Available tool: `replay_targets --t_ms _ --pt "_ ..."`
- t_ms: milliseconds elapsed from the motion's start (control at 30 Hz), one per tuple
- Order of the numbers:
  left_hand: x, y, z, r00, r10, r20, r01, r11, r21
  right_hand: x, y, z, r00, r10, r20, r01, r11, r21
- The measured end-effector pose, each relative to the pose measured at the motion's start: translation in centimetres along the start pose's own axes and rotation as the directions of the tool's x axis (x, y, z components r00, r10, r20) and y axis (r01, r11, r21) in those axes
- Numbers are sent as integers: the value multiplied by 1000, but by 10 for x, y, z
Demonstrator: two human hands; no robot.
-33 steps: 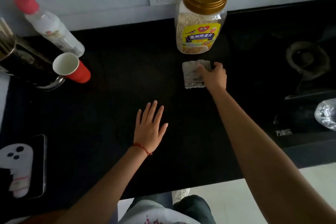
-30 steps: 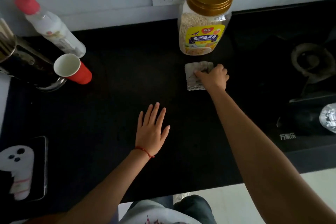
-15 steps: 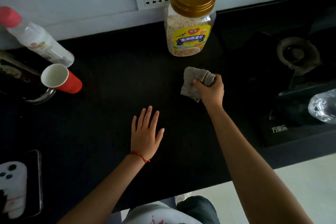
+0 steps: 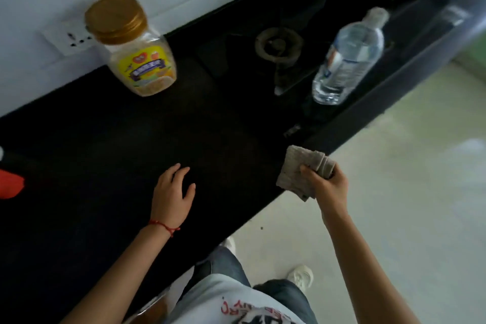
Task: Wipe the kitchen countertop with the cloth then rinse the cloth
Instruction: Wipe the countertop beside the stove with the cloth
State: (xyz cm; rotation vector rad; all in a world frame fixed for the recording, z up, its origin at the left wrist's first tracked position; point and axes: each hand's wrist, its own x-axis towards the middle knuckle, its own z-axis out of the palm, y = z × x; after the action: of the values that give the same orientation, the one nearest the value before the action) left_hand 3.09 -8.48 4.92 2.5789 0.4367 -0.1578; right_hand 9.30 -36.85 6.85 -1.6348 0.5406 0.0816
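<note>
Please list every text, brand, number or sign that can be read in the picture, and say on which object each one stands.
Jar with gold lid, yellow label: there is print on a purple band, too blurred to read.
Water bottle, label: print too blurred to read.
Stove, front edge: a small pale mark, too blurred to read.
Person's white shirt: red letters, seen upside down and cut off, "RC" at best; not certain.
No numbers are legible.

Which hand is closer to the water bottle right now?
The right hand, gripping the cloth at the counter's front edge, below the water bottle. The left hand rests flat on the countertop, farther off to the left.
</note>
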Motion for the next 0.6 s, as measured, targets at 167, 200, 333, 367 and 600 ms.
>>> replay_targets --t_ms 167,200,333,367,600 --pt "-24 103 50 968 252 8 -250 964 -84 -11 47 -134 967 113 -228 -98 992 76" --pt "-30 126 62 959 282 40 -277 955 -109 -16 58 -161 951 145 -273 -124 988 92" --pt "-53 202 126 897 361 255 -334 931 -146 -37 110 -261 846 303 -438 -254 952 168" --pt "-58 217 141 882 337 329 -309 941 -137 -43 123 -282 815 343 -467 -288 939 188" --pt "-77 274 222 789 111 605 -107 993 -44 -82 183 -384 611 549 -570 -410 836 364"
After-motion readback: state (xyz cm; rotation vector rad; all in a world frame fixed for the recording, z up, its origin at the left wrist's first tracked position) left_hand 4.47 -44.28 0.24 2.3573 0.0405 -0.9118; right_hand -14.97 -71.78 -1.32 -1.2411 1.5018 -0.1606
